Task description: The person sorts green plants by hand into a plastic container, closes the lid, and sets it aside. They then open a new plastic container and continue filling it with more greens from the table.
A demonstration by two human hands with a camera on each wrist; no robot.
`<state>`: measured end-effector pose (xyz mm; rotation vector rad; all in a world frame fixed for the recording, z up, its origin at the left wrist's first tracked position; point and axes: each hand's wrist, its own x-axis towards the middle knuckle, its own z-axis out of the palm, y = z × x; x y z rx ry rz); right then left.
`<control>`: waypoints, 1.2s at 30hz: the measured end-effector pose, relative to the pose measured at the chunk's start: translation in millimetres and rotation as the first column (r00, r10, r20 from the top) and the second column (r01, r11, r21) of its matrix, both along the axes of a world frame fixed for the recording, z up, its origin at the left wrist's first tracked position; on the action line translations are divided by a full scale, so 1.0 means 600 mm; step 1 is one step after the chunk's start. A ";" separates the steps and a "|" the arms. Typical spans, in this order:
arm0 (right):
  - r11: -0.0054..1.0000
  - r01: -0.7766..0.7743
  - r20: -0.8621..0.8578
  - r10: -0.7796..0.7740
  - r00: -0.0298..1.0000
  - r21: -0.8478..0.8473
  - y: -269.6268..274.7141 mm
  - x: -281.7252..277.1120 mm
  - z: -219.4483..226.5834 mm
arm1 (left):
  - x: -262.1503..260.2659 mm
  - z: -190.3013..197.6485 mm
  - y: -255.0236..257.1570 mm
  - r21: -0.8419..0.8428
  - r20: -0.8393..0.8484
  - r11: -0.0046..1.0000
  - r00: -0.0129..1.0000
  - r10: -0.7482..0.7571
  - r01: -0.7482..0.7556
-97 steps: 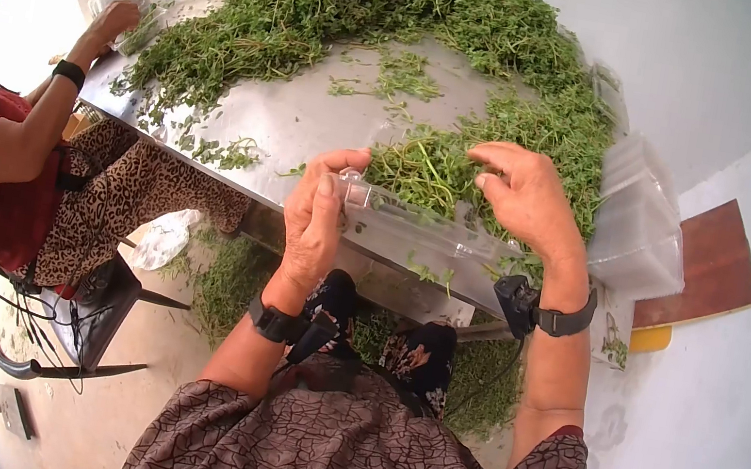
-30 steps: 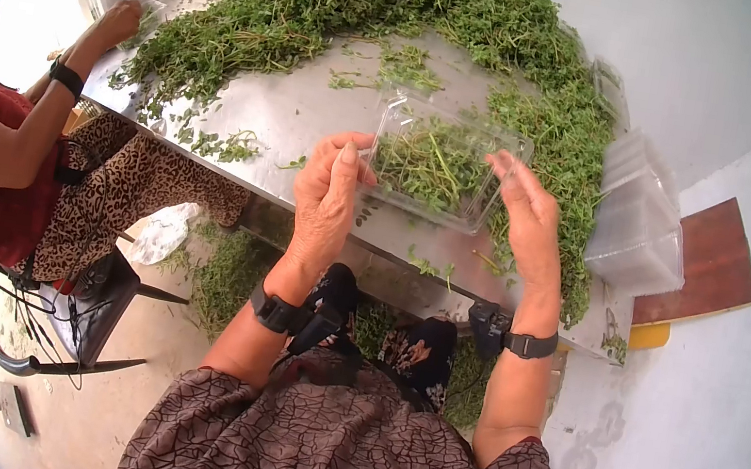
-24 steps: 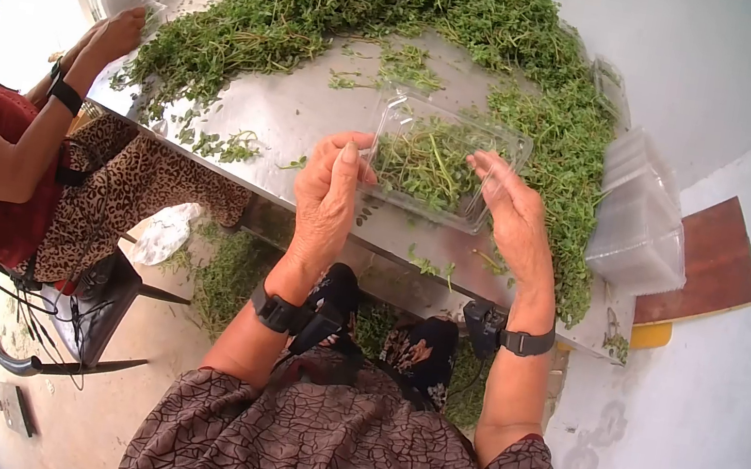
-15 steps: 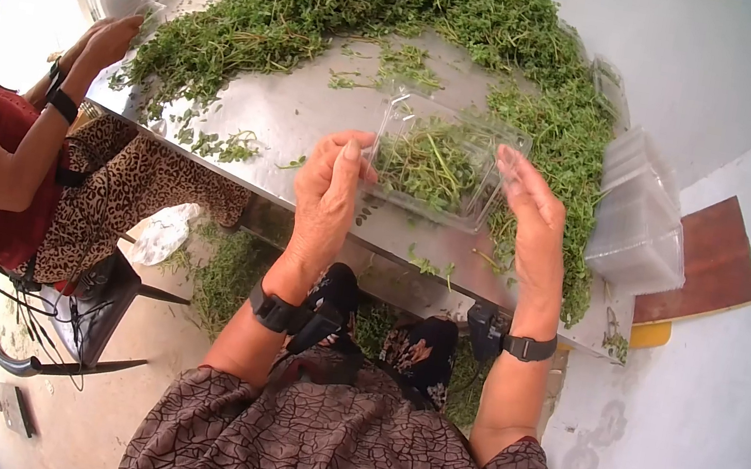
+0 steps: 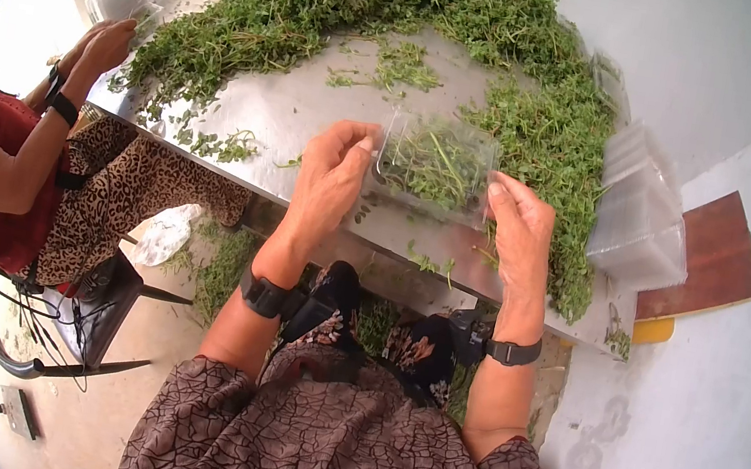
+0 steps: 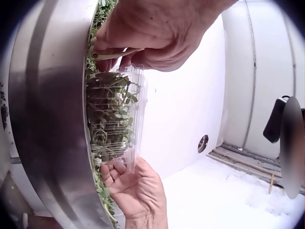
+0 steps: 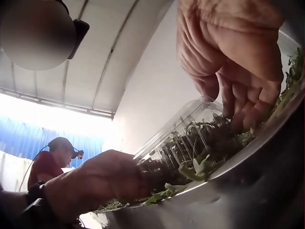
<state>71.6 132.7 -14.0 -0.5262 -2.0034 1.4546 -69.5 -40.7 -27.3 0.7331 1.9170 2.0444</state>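
One chair (image 5: pixel 116 311) in head view only, one cap (image 7: pixel 60 142) in right wrist view only, left hand (image 5: pixel 331 174) and right hand (image 5: pixel 524 227) both pinching one clear box (image 6: pixel 138 98) of greens (image 5: pixel 425 172)

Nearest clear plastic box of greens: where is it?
Head view: the box is central, held between left hand and right hand, over the grey metal table.

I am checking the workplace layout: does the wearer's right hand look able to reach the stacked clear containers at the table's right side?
Probably yes: only greens lie between the right hand and the stacked containers. However, this hand holds the clear box, so it may need to let go first.
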 end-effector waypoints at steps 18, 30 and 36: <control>0.897 -0.091 -0.328 -0.063 0.942 -0.432 -0.002 -0.017 -0.025 | 0.005 -0.023 0.005 0.299 0.201 0.954 0.975 -0.092 0.028; 0.885 0.099 -0.229 -0.224 0.947 -0.455 0.011 -0.009 -0.006 | 0.005 -0.034 0.006 0.287 0.067 0.957 0.995 -0.069 0.047; 0.943 0.217 -0.218 -0.275 0.936 -0.254 -0.009 -0.008 0.005 | 0.004 -0.040 0.006 0.290 0.081 0.956 0.995 -0.064 0.038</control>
